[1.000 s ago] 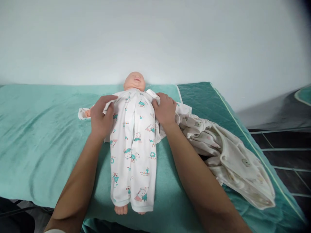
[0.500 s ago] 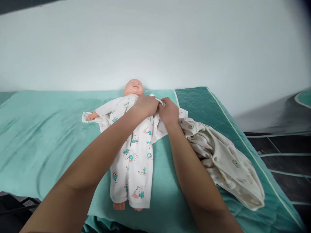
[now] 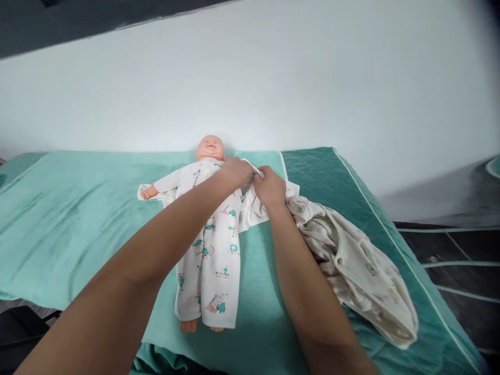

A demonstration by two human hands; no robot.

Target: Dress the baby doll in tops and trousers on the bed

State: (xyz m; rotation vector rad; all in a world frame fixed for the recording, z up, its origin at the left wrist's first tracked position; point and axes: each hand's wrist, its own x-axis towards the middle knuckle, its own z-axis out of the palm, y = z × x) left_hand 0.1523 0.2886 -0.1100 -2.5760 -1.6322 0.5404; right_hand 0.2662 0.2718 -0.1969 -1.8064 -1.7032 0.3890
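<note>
A baby doll [image 3: 210, 146] lies on its back on a teal towel [image 3: 70, 219], dressed in a white printed romper [image 3: 213, 255]. My left hand [image 3: 237, 172] reaches across the doll's chest and pinches the romper's fabric at the doll's far shoulder. My right hand [image 3: 269, 186] is closed on the same white fabric just beside it, the two hands almost touching. The doll's other arm [image 3: 162, 185] sticks out to the left in its sleeve. Its bare feet [image 3: 189, 326] show at the near edge.
A cream printed garment [image 3: 355, 260] lies crumpled to the right of the doll on a dark teal quilted mat [image 3: 332, 172]. A white wall rises behind the bed. Dark tiled floor [image 3: 461, 260] lies to the right, beyond the mat's edge.
My left hand left the doll's left sleeve and crossed over the chest to join my right hand at the far shoulder. The camera tilted up slightly.
</note>
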